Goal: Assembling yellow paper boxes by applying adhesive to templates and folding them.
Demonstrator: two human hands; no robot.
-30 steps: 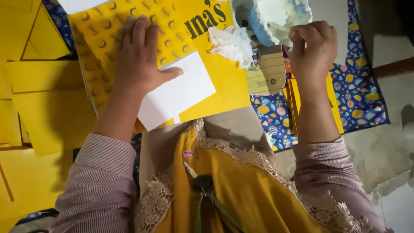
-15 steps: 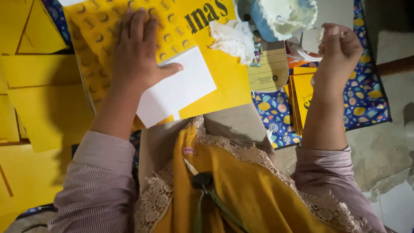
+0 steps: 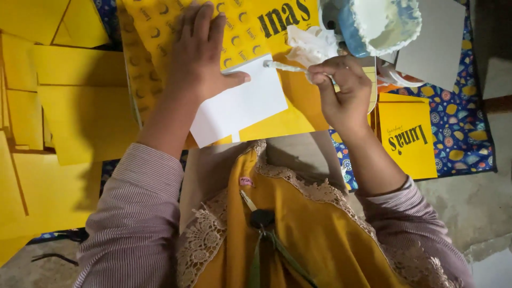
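My left hand (image 3: 200, 53) lies flat on a yellow printed sheet (image 3: 250, 26), its thumb pressing the top edge of a white card (image 3: 240, 106) that rests on the sheet. My right hand (image 3: 344, 93) pinches a thin white stick (image 3: 285, 66) whose tip touches the card's upper right corner. A crumpled white tissue (image 3: 312, 45) lies just behind the stick.
A blue bowl (image 3: 381, 24) of white paste stands at the top right, beside a grey board (image 3: 437, 45). A small yellow printed card (image 3: 408, 138) lies on a blue patterned cloth (image 3: 464, 133). Plain yellow sheets (image 3: 80, 106) are stacked on the left.
My right hand has moved left from beside the bowl to the white card's corner, bringing the stick with it. My left hand has stayed pressed on the sheet and card.
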